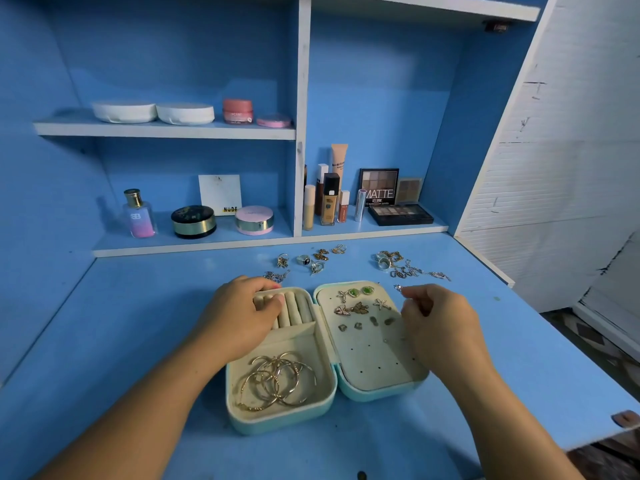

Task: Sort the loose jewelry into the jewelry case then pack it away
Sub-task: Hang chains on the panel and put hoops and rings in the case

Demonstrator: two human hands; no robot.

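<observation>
Head view: a pale turquoise hard-shell jewelry case with a cream lining lies opened flat on the near middle of the blue desk top; its left half has cream ring rolls at the far end and a pile of thin gold hoops in the near compartment; its right half is a perforated cream panel with pairs of small earrings pinned along its far part.

The left hand lies on the case's far left corner, fingers curled over the rim and onto the rolls, clasping that corner; the right hand hovers at the panel's far right edge, fingers bent, pinching a tiny silver stud at the fingertips.

Beyond the case, scattered rings and gold charms lie loose on the desk; far right, a tangle of silver rings and chains; on the low shelf behind, bottles and eyeshadow palettes.
</observation>
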